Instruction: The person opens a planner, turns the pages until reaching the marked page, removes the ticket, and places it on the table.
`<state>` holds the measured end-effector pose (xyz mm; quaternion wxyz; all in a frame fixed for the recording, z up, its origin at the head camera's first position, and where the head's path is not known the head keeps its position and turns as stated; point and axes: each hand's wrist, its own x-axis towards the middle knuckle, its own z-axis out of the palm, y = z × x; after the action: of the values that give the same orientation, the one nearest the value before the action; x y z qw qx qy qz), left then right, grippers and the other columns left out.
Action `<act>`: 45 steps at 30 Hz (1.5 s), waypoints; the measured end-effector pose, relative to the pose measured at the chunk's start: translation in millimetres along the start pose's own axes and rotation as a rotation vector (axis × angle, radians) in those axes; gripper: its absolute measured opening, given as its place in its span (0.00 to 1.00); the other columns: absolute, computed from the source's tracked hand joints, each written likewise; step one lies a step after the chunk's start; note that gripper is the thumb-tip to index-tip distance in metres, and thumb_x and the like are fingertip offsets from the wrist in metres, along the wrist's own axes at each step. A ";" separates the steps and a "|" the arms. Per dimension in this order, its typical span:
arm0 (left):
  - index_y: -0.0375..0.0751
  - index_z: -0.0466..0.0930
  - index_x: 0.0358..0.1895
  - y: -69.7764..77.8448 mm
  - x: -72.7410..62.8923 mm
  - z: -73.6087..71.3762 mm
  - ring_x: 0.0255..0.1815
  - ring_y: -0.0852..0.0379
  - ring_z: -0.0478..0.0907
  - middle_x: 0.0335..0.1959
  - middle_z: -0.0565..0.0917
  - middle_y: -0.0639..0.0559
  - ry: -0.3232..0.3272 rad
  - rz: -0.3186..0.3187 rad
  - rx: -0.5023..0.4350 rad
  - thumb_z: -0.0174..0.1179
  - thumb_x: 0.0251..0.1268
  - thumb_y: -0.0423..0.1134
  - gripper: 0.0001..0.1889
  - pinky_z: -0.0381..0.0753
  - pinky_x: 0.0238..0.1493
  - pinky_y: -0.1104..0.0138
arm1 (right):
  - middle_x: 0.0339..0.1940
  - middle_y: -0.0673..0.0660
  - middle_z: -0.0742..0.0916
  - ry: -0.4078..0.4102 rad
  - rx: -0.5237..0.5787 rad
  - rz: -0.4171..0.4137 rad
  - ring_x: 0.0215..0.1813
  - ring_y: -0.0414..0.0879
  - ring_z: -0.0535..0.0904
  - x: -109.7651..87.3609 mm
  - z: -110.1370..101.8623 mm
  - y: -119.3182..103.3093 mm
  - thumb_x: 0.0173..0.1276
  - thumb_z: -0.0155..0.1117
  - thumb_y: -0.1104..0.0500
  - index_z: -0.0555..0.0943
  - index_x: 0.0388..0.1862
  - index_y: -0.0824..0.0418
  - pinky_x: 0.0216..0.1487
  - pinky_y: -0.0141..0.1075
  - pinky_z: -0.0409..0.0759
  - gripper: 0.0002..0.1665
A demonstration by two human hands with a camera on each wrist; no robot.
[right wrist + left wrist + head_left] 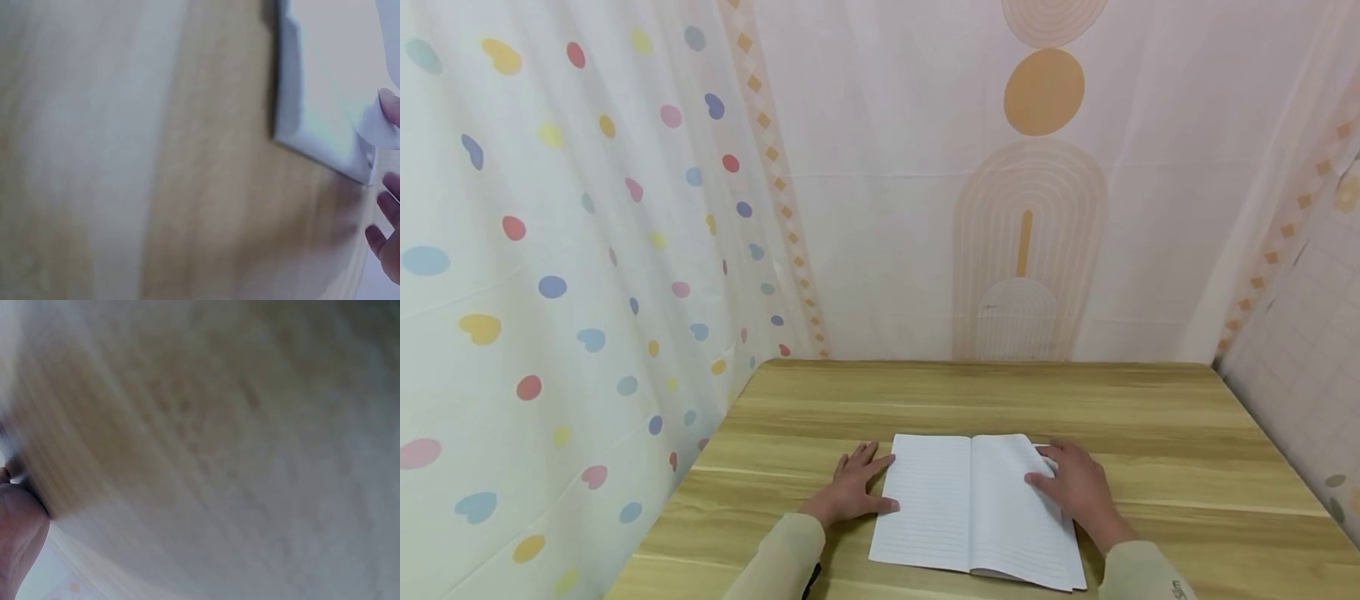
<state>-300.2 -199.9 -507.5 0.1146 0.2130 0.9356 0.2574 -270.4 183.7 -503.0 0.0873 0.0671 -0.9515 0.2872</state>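
Note:
An open notebook (928,500) with ruled white pages lies on the wooden table in the head view. My left hand (850,490) rests at its left edge, fingers spread, with the thumb and a fingertip on the margin. At the upper right corner, my right hand (1078,483) pinches a page (1011,500), thumb on top, and that corner is lifted off the sheets below. The right wrist view shows the thumb (390,107) on the bent page (375,128), other fingers spread beyond the notebook's edge. Only part of the left hand (22,528) shows in the left wrist view.
The wooden table (1000,400) extends around the notebook on all sides. Behind it hangs a pale curtain (880,250) with arch patterns, and a dotted curtain (587,250) lines the left side. Another patterned curtain (1315,333) borders the right edge.

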 end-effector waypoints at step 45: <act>0.41 0.63 0.75 1.0 0.5 -0.2 0.80 0.36 0.39 0.79 0.48 0.35 0.017 0.005 -0.009 0.70 0.58 0.57 0.45 0.34 0.74 0.41 | 0.60 0.64 0.82 -0.146 0.746 -0.065 0.62 0.57 0.77 6.1 12.5 -88.3 0.77 0.56 0.59 0.71 0.69 0.69 0.58 0.45 0.78 0.26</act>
<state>-300.3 -199.0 -506.8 0.1070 0.2127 0.9348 0.2635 -262.2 103.3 -464.7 -0.0020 0.1446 -0.7828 0.6053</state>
